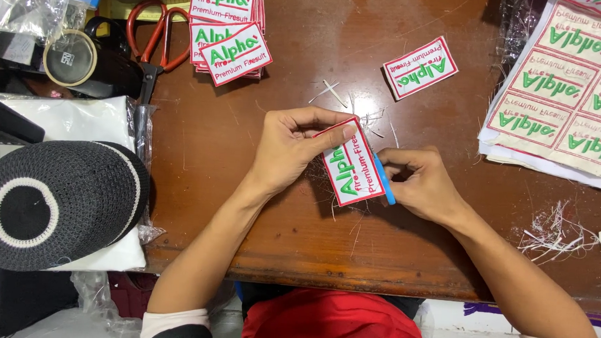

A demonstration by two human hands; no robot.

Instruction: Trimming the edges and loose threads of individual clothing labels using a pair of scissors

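Observation:
My left hand (pixel 288 144) pinches the top edge of a white embroidered patch (pixel 351 164) with a red border and green and red lettering, held just above the brown wooden table (pixel 245 187). My right hand (pixel 420 182) grips a small blue-handled tool (pixel 385 180) laid against the patch's right edge. Its blade end is hidden behind the patch and fingers. Loose thread trimmings lie under and around the patch.
A stack of finished patches (pixel 227 28) lies top centre, a single patch (pixel 419 67) to its right. Uncut patch sheets (pixel 572 87) sit at the right edge. Red-handled scissors (pixel 153 41), a black-and-white knitted cap (pixel 52 200) and thread scraps (pixel 557 234) are nearby.

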